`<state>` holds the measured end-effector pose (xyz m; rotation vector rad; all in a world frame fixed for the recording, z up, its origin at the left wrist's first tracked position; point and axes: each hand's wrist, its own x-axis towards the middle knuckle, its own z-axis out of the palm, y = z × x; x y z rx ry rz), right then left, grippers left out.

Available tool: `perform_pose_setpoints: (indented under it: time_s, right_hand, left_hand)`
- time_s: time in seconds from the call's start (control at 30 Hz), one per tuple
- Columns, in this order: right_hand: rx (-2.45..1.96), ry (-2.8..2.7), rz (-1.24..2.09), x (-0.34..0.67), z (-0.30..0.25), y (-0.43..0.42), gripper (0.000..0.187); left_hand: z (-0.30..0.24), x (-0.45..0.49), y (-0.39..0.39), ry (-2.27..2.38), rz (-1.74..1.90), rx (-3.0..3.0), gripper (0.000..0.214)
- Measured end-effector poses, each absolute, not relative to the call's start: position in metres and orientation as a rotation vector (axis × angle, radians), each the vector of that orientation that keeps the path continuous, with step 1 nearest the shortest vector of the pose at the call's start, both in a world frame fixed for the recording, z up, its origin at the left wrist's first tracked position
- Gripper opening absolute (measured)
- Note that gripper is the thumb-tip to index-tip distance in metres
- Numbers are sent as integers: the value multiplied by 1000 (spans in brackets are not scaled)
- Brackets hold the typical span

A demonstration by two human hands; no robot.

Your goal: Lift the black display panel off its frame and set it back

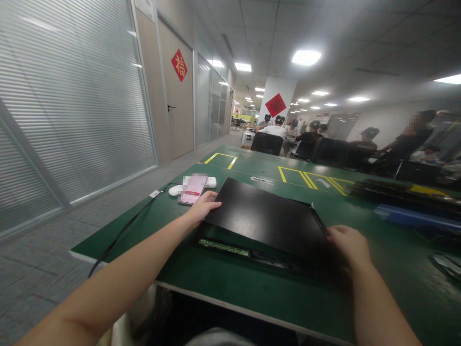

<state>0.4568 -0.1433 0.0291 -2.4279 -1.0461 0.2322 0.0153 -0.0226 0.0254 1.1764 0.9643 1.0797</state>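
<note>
A flat black display panel (266, 214) is tilted above the table, gripped at two opposite sides. My left hand (203, 207) pinches its left edge, thumb on top. At the right edge my right hand (351, 244) is closed round the side, with its lower fingers hidden in shadow. Under the panel lies a dark frame (288, 263), and a strip of green circuit board (223, 246) shows along its near side. Whether the panel touches the frame at the back, I cannot tell.
On the green table (230, 283), a phone (193, 191) lies beyond my left hand, by a white object (211, 182) and a black cable (126, 228). Dark strips (396, 190) and a blue piece (414, 215) lie at right. Several people sit beyond the table; one stands.
</note>
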Motion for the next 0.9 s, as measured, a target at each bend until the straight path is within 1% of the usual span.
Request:
perform_pose_setpoints:
  time_s: [0.1,0.27,0.4,0.53,0.6,0.9]
  right_hand:
    - [-2428,-1042,235,455,31,-144,30]
    - [-2415,-1040,226,455,30,-143,29]
    - [-2392,-1027,225,457,29,-143,29]
    - [-2396,-1001,247,456,29,-144,29]
    - [-2396,-987,265,456,28,-144,30]
    - [-2345,-962,292,461,24,-143,32]
  left_hand:
    - [23,13,-20,976,1126,1279,35]
    - [21,7,-15,1177,1093,1506,29]
    - [19,2,-9,1321,1118,1749,17]
    - [17,0,-4,1411,1063,1910,7]
    - [16,0,-3,1417,1036,1916,6]
    - [14,-1,-3,1386,1002,1914,17]
